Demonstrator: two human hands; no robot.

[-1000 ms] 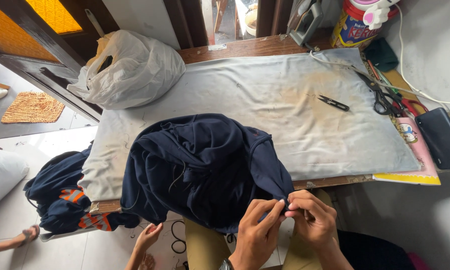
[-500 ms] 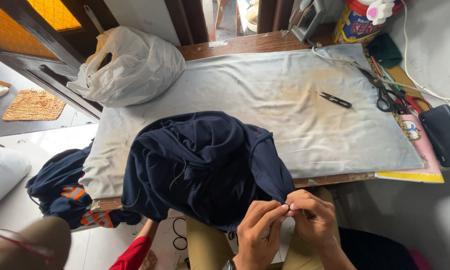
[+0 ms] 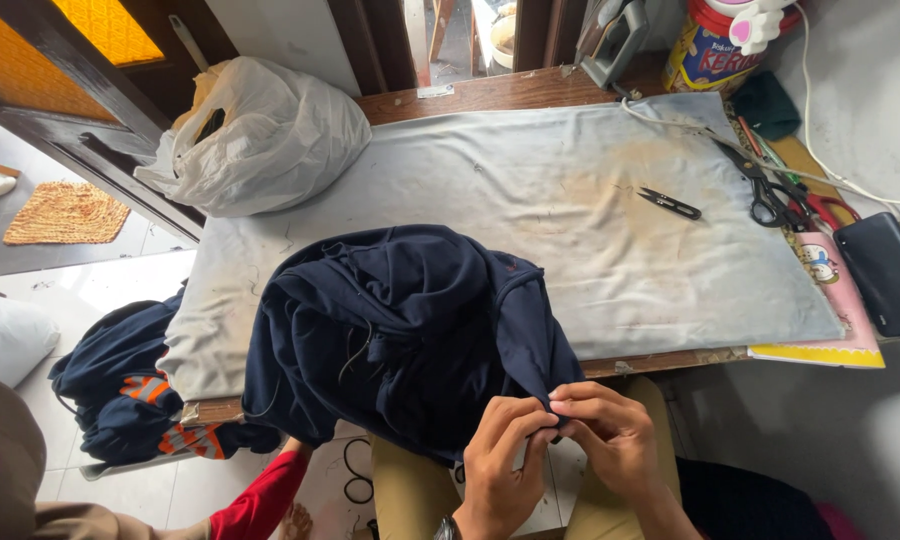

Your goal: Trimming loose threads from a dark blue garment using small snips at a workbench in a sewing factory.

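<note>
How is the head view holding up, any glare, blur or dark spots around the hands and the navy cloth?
Head view: soft, even daylight, no glare on the grey padded table cover; left hand and right hand sharp; folds of the dark navy fabric garment lose detail in shadow; edges bend slightly from the wide lens.

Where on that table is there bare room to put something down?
The widest bare patch of the grey cloth lies between the white bag, the dark blue garment and the small snips. The right edge is crowded with scissors and a black case. Both hands pinch the garment's edge.
</note>
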